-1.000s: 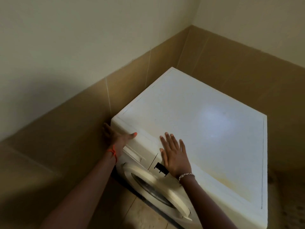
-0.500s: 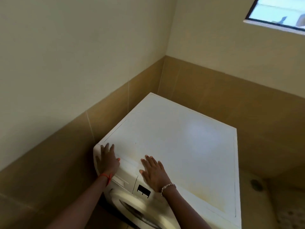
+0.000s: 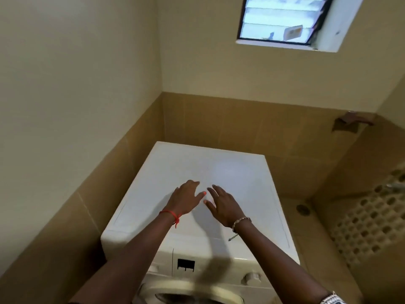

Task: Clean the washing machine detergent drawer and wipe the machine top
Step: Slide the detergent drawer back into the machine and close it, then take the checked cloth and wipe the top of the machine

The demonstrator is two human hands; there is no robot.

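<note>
A white front-loading washing machine stands in the corner; its flat top (image 3: 230, 172) is bare. My left hand (image 3: 184, 199), with a red string at the wrist, hovers over the middle of the top, fingers spread and empty. My right hand (image 3: 223, 205), with a bead bracelet, is beside it, also spread and holding nothing. Below, the front panel shows a dark display (image 3: 185, 264), a round knob (image 3: 252, 277) and the door rim (image 3: 192, 288). My left forearm hides the detergent drawer area at the panel's left.
Tan tiled walls close in on the machine's left and back. A louvred window (image 3: 282, 18) is high on the back wall. To the right lie a floor drain (image 3: 303, 209) and a patterned tiled floor (image 3: 372, 222).
Both hands left the machine's front edge and moved forward over the middle of the top, closer together. The view swung up, so the window now shows.
</note>
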